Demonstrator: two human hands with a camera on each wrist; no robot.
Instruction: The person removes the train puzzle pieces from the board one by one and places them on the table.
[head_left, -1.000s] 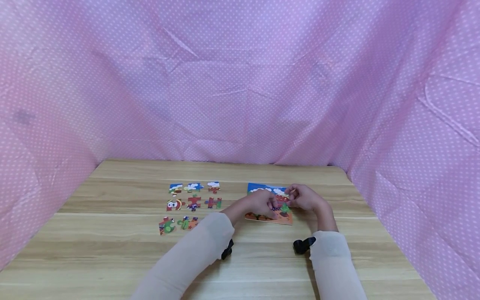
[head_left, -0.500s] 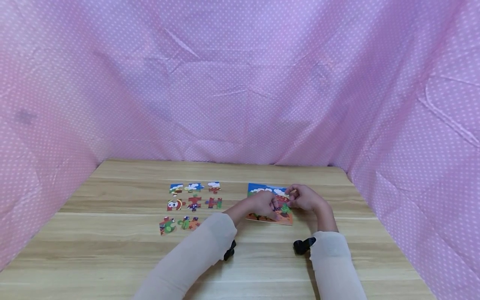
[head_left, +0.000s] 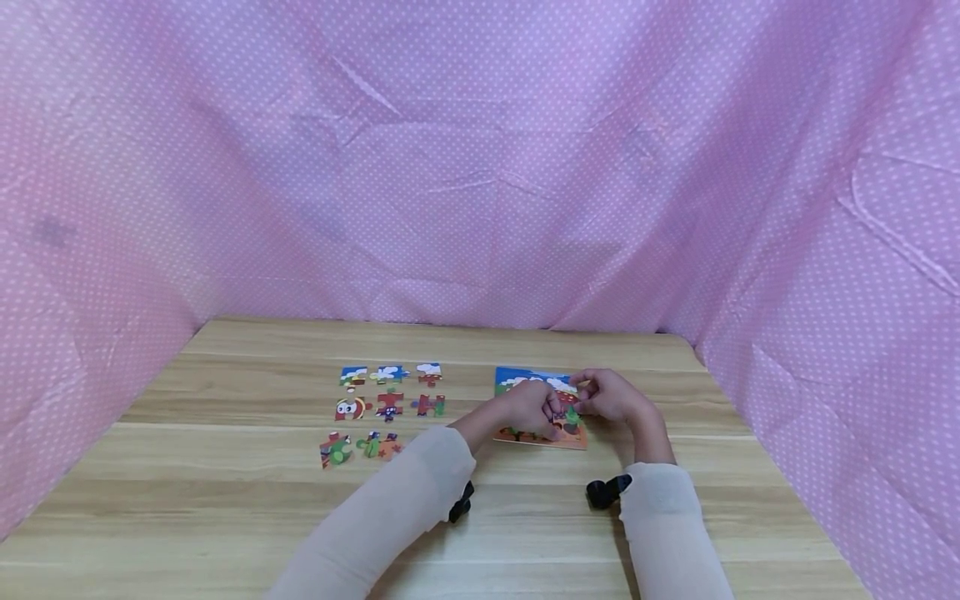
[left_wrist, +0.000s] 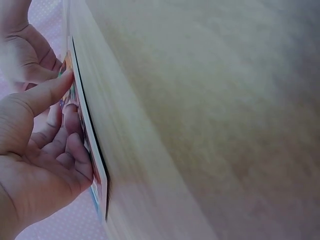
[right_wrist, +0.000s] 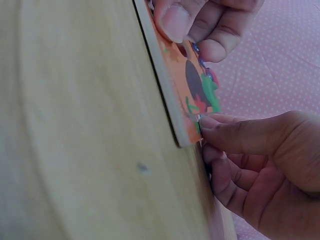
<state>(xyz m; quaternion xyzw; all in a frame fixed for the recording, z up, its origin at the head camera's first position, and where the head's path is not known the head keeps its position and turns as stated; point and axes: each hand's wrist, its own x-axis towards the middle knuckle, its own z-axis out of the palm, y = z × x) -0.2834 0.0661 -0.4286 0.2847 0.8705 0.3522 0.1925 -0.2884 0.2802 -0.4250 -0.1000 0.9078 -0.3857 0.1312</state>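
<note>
A jigsaw puzzle on a thin board (head_left: 517,439) lies right of the table's middle, showing blue sky, clouds and orange ground. My left hand (head_left: 528,410) reaches over its front part, thumb and curled fingers pinching at a puzzle piece whose outline is mostly hidden. My right hand (head_left: 611,396) holds the puzzle's right edge, its thumb near the corner in the right wrist view. Between the hands shows a piece with a green plant (right_wrist: 210,90) on orange. Loose puzzle pieces (head_left: 388,405) lie left of the board in three rows, the front row partly behind my left sleeve.
The wooden table (head_left: 247,508) carries everything. A pink dotted cloth (head_left: 465,167) hangs behind it and along both sides. Black wrist cameras (head_left: 604,492) sit below both hands, near the tabletop.
My left hand has shifted slightly to the right over the puzzle's front part. More pale edge shows around the plant piece. The right hand stays at the puzzle's right edge.
</note>
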